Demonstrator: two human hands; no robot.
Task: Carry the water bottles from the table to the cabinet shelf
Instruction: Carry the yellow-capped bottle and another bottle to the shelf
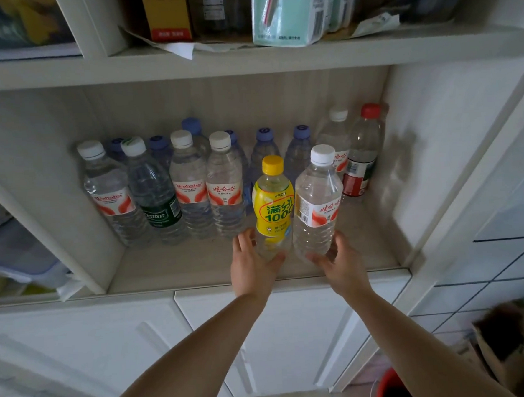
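Head view: both bottles at cabinet shelf (pixel 197 269) front.
Left hand (pixel 252 260): curled round yellow-capped bottle (pixel 273 206).
Right hand (pixel 341 261): grips white-capped water bottle (pixel 316 207).
Risk: tilted bottles could topple the row behind on release.

Home pantry: white cabinet shelf (pixel 197 263) stocked with bottled water (pixel 223 185), food boxes (pixel 168 13) above it, tiled floor (pixel 503 260) right.

yellow-capped bottle (pixel 273 203) | white-capped clear bottle (pixel 316 204) | upright, side by side, touching | shelf (pixel 172 265) front
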